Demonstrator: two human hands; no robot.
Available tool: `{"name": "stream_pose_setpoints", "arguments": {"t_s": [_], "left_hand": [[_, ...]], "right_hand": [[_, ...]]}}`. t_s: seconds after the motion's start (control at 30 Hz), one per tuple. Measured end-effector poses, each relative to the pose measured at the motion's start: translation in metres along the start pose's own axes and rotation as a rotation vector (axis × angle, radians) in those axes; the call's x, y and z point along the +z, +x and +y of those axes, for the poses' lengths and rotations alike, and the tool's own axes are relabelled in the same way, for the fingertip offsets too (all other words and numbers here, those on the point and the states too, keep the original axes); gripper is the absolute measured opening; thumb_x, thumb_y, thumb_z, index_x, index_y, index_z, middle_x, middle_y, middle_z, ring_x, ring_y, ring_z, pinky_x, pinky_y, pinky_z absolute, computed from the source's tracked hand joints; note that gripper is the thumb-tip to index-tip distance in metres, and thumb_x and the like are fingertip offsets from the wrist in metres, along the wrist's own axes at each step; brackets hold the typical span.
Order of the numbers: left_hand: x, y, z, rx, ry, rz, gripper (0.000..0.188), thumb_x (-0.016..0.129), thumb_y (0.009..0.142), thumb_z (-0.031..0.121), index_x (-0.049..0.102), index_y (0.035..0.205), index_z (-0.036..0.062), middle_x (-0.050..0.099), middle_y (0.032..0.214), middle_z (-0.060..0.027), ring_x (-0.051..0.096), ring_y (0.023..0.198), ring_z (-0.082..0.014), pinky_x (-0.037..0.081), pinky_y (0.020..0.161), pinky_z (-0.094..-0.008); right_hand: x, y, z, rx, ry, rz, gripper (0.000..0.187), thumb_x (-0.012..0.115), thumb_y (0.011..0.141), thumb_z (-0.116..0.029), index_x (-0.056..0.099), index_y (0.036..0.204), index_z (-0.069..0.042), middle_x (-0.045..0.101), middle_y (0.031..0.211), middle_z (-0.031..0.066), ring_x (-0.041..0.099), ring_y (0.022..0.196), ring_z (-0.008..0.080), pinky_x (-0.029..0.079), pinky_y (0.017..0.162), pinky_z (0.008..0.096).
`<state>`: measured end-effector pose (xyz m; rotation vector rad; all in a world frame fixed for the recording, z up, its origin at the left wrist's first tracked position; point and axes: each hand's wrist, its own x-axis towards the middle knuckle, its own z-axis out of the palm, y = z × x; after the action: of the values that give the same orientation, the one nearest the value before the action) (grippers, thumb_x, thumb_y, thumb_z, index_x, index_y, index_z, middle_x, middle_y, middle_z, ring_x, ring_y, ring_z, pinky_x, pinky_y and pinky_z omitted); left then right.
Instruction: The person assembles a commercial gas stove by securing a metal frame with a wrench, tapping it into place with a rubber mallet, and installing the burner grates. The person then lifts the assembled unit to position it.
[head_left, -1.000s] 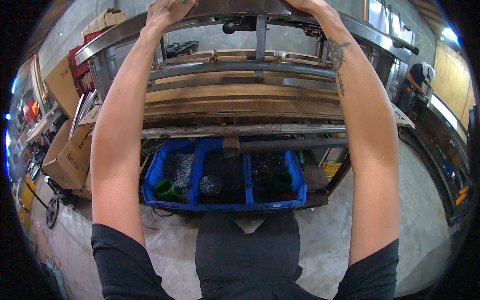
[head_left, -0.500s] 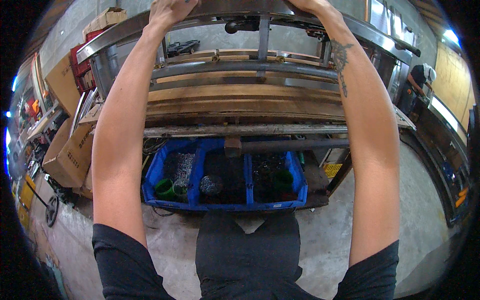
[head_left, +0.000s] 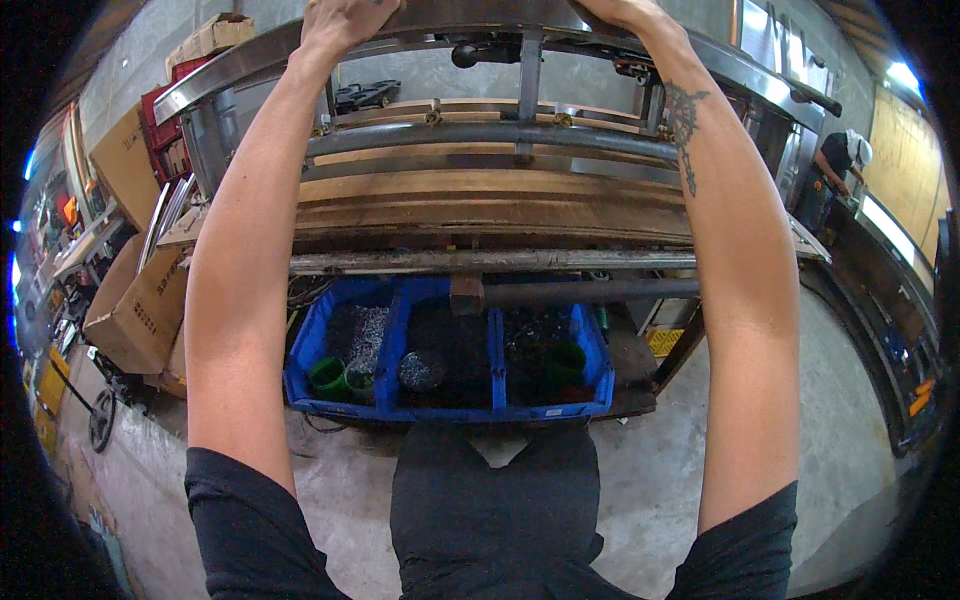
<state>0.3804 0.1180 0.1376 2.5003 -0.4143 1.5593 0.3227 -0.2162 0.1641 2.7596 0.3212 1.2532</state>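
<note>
Both of my arms reach forward to the metal bench top (head_left: 480, 14) at the upper edge of the view. My left hand (head_left: 348, 20) is at its front edge, left of the middle. My right hand (head_left: 622, 10) is at the same edge, farther right. The picture's top cuts off most of the fingers of both hands, so any grip or held thing is hidden. Beneath the bench top, a metal crossbar (head_left: 490, 138) runs above a shelf of stacked wooden boards (head_left: 490, 200).
Below the boards sit blue bins (head_left: 450, 412) with small loose pieces and green cups (head_left: 328, 376). Cardboard boxes (head_left: 140, 310) stand at left, beside red crates (head_left: 165, 130). A person (head_left: 840, 165) in a white head covering works at far right, by a long dark bench (head_left: 880, 340).
</note>
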Motion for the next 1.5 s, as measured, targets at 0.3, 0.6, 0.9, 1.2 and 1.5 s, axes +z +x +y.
{"name": "stream_pose_setpoints", "arguments": {"t_s": [0.3, 0.6, 0.9, 1.2, 1.5], "left_hand": [[-0.011, -0.008, 0.017, -0.015, 0.039, -0.034, 0.055, 0.031, 0.104, 0.040, 0.077, 0.102, 0.0103, 0.073, 0.115, -0.0219, 0.067, 0.112, -0.0419, 0.049, 0.104, -0.0480], [-0.011, -0.008, 0.013, -0.021, -0.021, 0.011, 0.062, 0.031, 0.101, 0.052, 0.078, 0.094, 0.0124, 0.074, 0.115, -0.0190, 0.068, 0.111, -0.0410, 0.048, 0.104, -0.0491], [-0.029, -0.021, 0.036, -0.097, -0.104, -0.007, 0.061, 0.032, 0.104, 0.044, 0.080, 0.088, 0.0112, 0.075, 0.107, -0.0213, 0.068, 0.109, -0.0423, 0.048, 0.105, -0.0463], [-0.030, -0.019, 0.036, -0.117, -0.112, -0.016, 0.062, 0.032, 0.103, 0.045, 0.080, 0.086, 0.0091, 0.074, 0.104, -0.0229, 0.068, 0.108, -0.0429, 0.048, 0.104, -0.0469], [-0.028, -0.020, 0.035, -0.125, -0.112, -0.015, 0.060, 0.032, 0.103, 0.045, 0.080, 0.089, 0.0105, 0.075, 0.106, -0.0220, 0.069, 0.108, -0.0429, 0.049, 0.104, -0.0475]], "right_hand": [[0.005, 0.005, 0.007, -0.083, -0.066, -0.004, 0.045, 0.039, 0.100, -0.031, 0.069, 0.121, -0.005, 0.065, 0.133, 0.0229, 0.061, 0.127, 0.0386, 0.048, 0.106, 0.0474], [0.008, 0.007, 0.009, -0.093, -0.057, 0.011, 0.043, 0.040, 0.099, -0.029, 0.069, 0.119, -0.004, 0.066, 0.131, 0.0239, 0.062, 0.125, 0.0384, 0.049, 0.104, 0.0475], [0.012, 0.012, 0.013, -0.132, -0.104, 0.023, 0.042, 0.041, 0.100, -0.027, 0.069, 0.119, -0.003, 0.066, 0.130, 0.0235, 0.063, 0.123, 0.0379, 0.050, 0.102, 0.0475], [0.012, 0.012, 0.013, -0.128, -0.095, 0.028, 0.042, 0.041, 0.099, -0.027, 0.069, 0.119, -0.004, 0.066, 0.130, 0.0244, 0.064, 0.123, 0.0387, 0.050, 0.103, 0.0477], [0.009, 0.010, 0.012, -0.154, -0.125, 0.004, 0.040, 0.041, 0.100, -0.026, 0.068, 0.118, -0.003, 0.066, 0.129, 0.0258, 0.063, 0.123, 0.0397, 0.050, 0.103, 0.0486]]}}
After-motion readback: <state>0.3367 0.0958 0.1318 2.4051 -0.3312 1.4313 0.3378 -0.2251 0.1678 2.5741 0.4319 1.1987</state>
